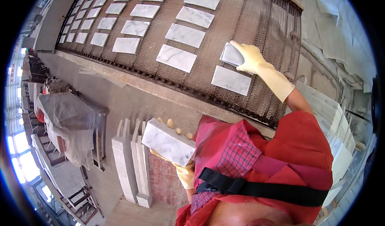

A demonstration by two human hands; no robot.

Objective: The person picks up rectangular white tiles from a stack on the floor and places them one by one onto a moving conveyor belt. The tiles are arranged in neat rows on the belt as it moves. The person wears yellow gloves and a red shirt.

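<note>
Right fingers: spread wide in a cream glove and clamped across a tile, one along its far edge, the thumb at its near edge.
Right hand: low over the mesh, and from my end I see its forearm reach up out of a red sleeve.
Gripped tile: white, grey where shaded, partly under the glove, out on the right part of the mesh belt.
Left fingers: and here I have four pale tips, hooked over the far edge of a marbled piece and clamped on it.
Left hand: cream-gloved too, down by the body, holding from beneath.
Marbled piece: white, thick, tilted; one block or a stack, I cannot tell.
Neighbour tile: flat on the belt, just beside the gripped one, nearer the body.
Mesh belt: brown wire, and what a spread, marbled tiles lying in rows away to the left!
Apron strap: black, buckled over red clothing.
Pale bars: long, side by side, left of the marbled piece.
</note>
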